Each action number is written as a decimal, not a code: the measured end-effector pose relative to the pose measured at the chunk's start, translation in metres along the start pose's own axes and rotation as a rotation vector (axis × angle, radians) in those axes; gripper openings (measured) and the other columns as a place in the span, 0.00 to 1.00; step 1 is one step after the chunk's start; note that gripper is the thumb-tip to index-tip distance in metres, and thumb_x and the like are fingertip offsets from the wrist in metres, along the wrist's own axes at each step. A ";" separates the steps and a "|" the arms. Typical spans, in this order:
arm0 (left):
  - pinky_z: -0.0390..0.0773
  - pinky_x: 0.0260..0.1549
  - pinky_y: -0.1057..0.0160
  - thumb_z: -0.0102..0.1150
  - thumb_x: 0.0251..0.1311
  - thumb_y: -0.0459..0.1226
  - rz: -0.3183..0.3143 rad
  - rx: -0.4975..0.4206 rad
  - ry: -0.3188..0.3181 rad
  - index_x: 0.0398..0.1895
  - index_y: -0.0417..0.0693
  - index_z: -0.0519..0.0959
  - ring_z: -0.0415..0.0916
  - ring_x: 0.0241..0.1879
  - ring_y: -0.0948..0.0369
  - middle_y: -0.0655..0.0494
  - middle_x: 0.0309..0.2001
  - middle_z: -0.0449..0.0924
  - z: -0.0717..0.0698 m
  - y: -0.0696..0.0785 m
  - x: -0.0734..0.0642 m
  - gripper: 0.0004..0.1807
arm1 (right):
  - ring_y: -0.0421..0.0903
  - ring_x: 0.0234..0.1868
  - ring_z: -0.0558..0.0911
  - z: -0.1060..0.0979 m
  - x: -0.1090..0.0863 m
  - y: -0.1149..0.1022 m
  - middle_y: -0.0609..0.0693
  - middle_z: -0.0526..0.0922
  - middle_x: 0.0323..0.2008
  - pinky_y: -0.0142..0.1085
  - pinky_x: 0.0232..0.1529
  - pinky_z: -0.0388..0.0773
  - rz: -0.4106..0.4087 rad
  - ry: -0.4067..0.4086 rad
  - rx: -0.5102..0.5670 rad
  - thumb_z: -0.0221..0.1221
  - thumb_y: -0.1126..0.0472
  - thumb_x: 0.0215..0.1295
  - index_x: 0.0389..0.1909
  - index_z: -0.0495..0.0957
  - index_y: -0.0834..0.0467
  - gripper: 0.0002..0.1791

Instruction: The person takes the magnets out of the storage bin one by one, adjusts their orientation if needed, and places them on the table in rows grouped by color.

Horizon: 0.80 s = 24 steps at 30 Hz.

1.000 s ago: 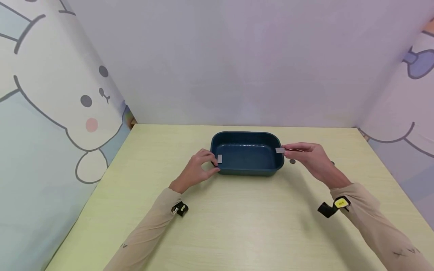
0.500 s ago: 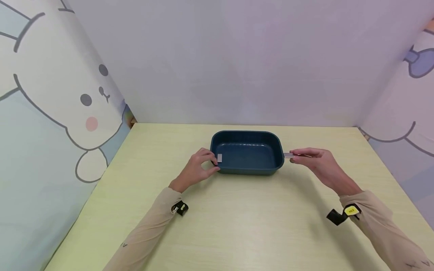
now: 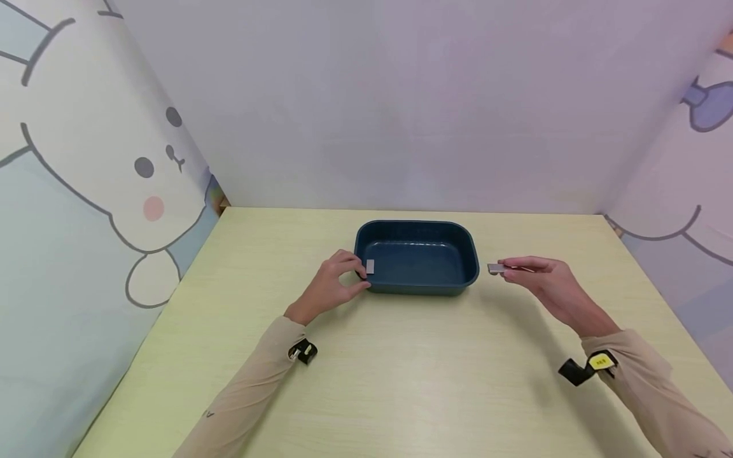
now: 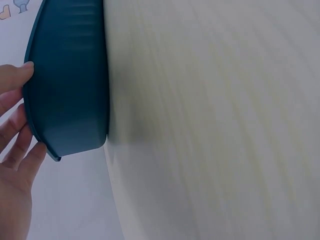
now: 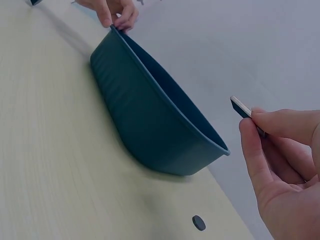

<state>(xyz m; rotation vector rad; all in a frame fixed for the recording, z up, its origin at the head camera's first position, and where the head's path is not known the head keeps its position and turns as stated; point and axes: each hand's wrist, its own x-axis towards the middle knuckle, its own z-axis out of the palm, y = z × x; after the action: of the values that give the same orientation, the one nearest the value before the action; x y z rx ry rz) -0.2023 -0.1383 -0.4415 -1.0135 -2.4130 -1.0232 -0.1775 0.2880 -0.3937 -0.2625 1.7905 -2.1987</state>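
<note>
A dark blue rectangular basin [image 3: 418, 257] stands upright on the table. My left hand [image 3: 335, 280] grips its left rim, with the thumb [image 4: 29, 70] and fingers at the edge in the left wrist view. A small flat grey rectangle [image 3: 370, 266] shows beside the left fingertips at the basin's left inner side; whether the hand touches it I cannot tell. Right of the basin, apart from it, my right hand [image 3: 550, 289] pinches a thin flat silver rectangular piece [image 3: 495, 268] between thumb and fingers. The right wrist view shows this piece [image 5: 241, 106] held above the table.
A small dark round disc [image 5: 199, 222] lies on the table near the basin's right end. The pale wooden table [image 3: 395, 375] meets a plain wall [image 3: 412, 108] at the back. Printed cartoon panels [image 3: 74, 210] stand at the sides.
My right hand has moved the silver piece rightward and slightly nearer, from the basin's right rim to clear of it. The left hand and basin have stayed put.
</note>
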 end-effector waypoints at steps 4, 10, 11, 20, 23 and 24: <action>0.72 0.49 0.59 0.71 0.51 0.37 -0.001 -0.002 0.002 0.29 0.51 0.81 0.70 0.47 0.60 0.59 0.40 0.76 0.000 0.001 0.000 0.06 | 0.43 0.43 0.83 -0.005 -0.002 0.003 0.50 0.84 0.44 0.31 0.49 0.75 0.006 -0.003 0.004 0.52 0.74 0.66 0.49 0.80 0.65 0.14; 0.72 0.49 0.60 0.70 0.51 0.37 -0.016 -0.004 -0.007 0.29 0.51 0.81 0.70 0.47 0.61 0.59 0.40 0.77 0.000 0.001 0.000 0.06 | 0.42 0.44 0.83 -0.011 -0.004 0.008 0.49 0.84 0.45 0.31 0.49 0.75 0.024 0.008 -0.004 0.52 0.74 0.66 0.49 0.80 0.64 0.14; 0.72 0.49 0.60 0.70 0.51 0.37 -0.018 -0.004 -0.008 0.29 0.51 0.81 0.69 0.47 0.61 0.59 0.40 0.77 0.000 0.001 0.000 0.06 | 0.42 0.44 0.83 -0.012 -0.004 0.009 0.49 0.84 0.45 0.31 0.49 0.75 0.027 0.010 -0.005 0.52 0.74 0.66 0.49 0.80 0.64 0.14; 0.72 0.49 0.59 0.70 0.51 0.37 -0.015 -0.002 -0.008 0.29 0.49 0.81 0.70 0.47 0.60 0.58 0.40 0.77 -0.001 0.002 0.001 0.06 | 0.41 0.44 0.83 -0.020 -0.007 0.017 0.48 0.84 0.45 0.31 0.49 0.75 0.067 0.037 -0.012 0.53 0.73 0.66 0.48 0.81 0.63 0.13; 0.72 0.49 0.59 0.70 0.51 0.37 -0.015 -0.003 -0.008 0.29 0.50 0.81 0.69 0.47 0.60 0.58 0.40 0.77 -0.002 0.003 0.001 0.06 | 0.41 0.44 0.83 -0.024 -0.007 0.020 0.47 0.84 0.45 0.32 0.49 0.76 0.083 0.054 -0.001 0.53 0.73 0.66 0.48 0.81 0.64 0.13; 0.72 0.49 0.59 0.70 0.51 0.37 -0.014 -0.005 -0.009 0.29 0.50 0.81 0.69 0.47 0.60 0.58 0.40 0.77 -0.002 0.003 0.001 0.06 | 0.41 0.44 0.83 -0.025 -0.008 0.022 0.47 0.83 0.45 0.32 0.49 0.76 0.088 0.058 0.003 0.53 0.73 0.66 0.48 0.81 0.65 0.13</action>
<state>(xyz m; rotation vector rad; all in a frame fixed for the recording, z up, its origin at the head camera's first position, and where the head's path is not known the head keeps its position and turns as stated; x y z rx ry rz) -0.2006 -0.1373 -0.4380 -1.0068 -2.4296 -1.0322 -0.1758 0.3098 -0.4198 -0.1184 1.7930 -2.1681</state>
